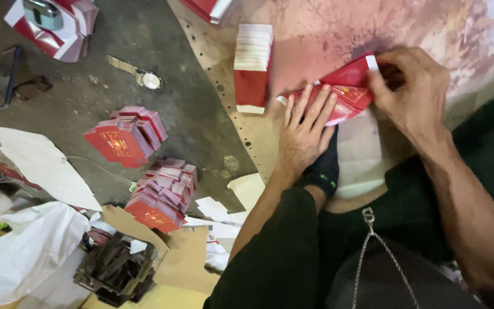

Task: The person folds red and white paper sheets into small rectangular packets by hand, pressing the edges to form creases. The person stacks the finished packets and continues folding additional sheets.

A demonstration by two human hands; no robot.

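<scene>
Now, red cards [344,94] — under left hand [307,129], right hand [413,91] pinching

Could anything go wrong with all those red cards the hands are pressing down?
The left hand lies flat on a fanned bundle of red cards while the right hand grips its end; if either slips, the fan could slide apart. The upright stack stands right beside it and might get knocked over. The wristwatch and the red piles lie loose on the floor, where they could be stepped on.
</scene>
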